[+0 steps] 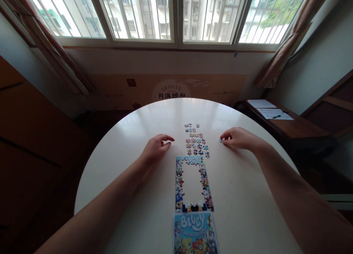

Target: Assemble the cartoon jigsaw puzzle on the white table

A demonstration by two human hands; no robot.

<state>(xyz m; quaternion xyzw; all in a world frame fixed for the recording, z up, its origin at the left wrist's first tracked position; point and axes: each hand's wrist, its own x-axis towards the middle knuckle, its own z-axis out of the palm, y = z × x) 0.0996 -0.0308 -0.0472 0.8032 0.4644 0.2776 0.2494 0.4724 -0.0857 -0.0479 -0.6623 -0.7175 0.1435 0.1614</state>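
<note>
At six o'clock on the round white table [110, 195], reckoning from the puzzle border at the dial's centre, lies a blue picture sheet [194, 232] lettered "Bluey". Just beyond its top edge is the puzzle border [178, 180] itself, a joined rectangle with the tabletop showing through its middle. Toward twelve, close past the border, loose pieces [193, 140] spread in uneven rows. Between ten and eleven, the left hand [158, 147] has its fingers released, thumb and forefinger parted, near those rows; whether it touches the tabletop I cannot tell. Around one, the right hand [233, 138] pinches a small puzzle piece [221, 140] at its fingertips, apart from the rows. Farther out at two, papers [261, 103] and a pen [276, 116] lie on a brown side table [311, 127]. Farthest, at twelve, printed cardboard [226, 84] stands beneath a barred window [176, 18].
</note>
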